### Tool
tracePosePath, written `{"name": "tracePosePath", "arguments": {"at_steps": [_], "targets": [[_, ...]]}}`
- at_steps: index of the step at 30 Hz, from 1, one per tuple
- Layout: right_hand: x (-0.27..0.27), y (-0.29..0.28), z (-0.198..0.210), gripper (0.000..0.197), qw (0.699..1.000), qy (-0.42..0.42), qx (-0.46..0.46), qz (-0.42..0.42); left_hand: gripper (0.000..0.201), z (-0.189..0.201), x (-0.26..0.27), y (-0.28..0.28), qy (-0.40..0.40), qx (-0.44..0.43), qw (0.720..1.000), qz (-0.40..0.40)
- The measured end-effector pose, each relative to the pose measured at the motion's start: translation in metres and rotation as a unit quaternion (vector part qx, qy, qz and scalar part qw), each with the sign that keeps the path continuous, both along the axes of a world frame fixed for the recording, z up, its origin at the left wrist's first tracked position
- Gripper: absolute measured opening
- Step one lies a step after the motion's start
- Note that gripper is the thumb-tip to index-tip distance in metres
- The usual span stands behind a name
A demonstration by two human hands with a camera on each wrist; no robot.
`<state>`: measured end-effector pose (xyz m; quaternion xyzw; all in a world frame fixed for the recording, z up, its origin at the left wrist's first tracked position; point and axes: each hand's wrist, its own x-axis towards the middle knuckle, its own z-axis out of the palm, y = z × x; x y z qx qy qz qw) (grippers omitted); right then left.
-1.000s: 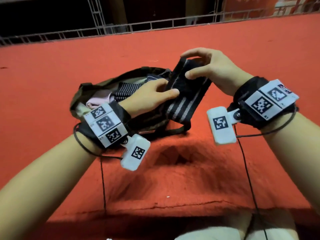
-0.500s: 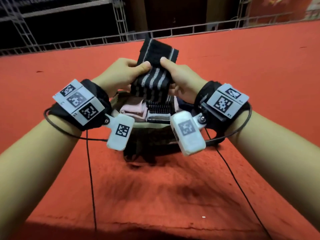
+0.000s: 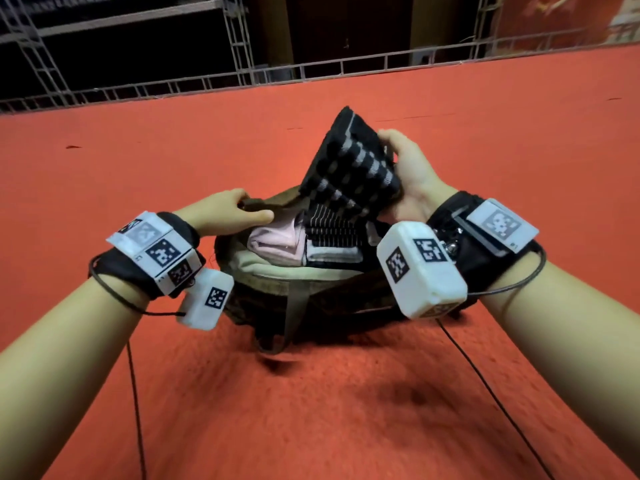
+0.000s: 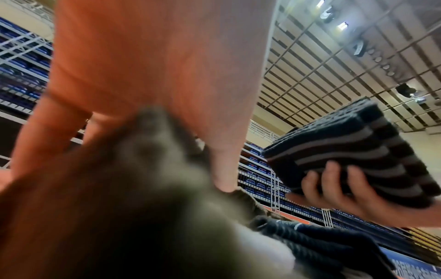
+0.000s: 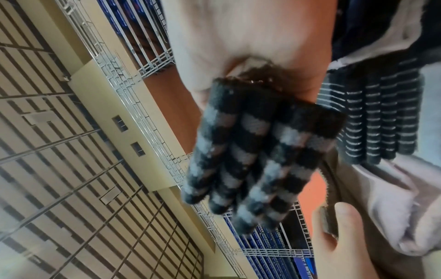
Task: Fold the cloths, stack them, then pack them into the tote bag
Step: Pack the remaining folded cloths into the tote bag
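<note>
Black knit with grey stripes marks the folded cloth point(image 3: 349, 164), which is held tilted above the open mouth of the tote bag point(image 3: 304, 289) by the right hand point(image 3: 410, 171); that grip is closed round the cloth's edge, fingers underneath (seen from the left wrist). The bag's rim is pinched at its left side by the left hand point(image 3: 225, 214). Inside the bag a pink cloth point(image 3: 277, 239) and a dark thin-striped cloth point(image 3: 332, 230) are packed side by side. The bag rests on the red surface point(image 3: 311, 410).
</note>
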<state>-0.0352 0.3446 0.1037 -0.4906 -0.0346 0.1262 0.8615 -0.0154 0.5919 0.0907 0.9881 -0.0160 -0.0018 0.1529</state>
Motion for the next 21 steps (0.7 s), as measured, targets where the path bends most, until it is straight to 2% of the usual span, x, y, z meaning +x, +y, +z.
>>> {"name": "tracePosePath", "arguments": {"at_steps": [2,4,8,11,13,18,21], "targets": [[0.003,0.004,-0.001,0.034,1.0,-0.006,-0.02,0.023,0.033,-0.002,0.003,0.002,-0.027,-0.006,1.0,-0.009],[0.009,0.009,-0.003,0.032,0.997,0.003,-0.067,0.048,0.025,0.004,0.007,0.006,-0.068,-0.043,0.997,0.005],[0.021,0.025,-0.004,0.029,0.986,0.03,-0.127,0.105,0.023,0.03,0.014,0.01,-0.096,-0.183,0.977,0.054],[0.029,0.048,0.0,0.032,0.982,0.047,-0.14,0.117,0.026,0.037,0.019,0.009,-0.074,-0.218,0.971,0.058],[0.033,0.064,0.004,0.033,0.976,0.054,-0.188,0.1,0.024,0.037,0.021,0.008,-0.071,-0.237,0.967,0.061],[0.047,0.091,0.002,0.025,0.944,0.048,-0.324,0.023,0.021,0.043,0.018,0.014,-0.092,-0.206,0.972,0.061],[0.068,0.093,-0.007,0.041,0.926,0.04,-0.376,0.004,0.019,0.046,0.013,0.017,-0.065,-0.153,0.985,0.039]]}}
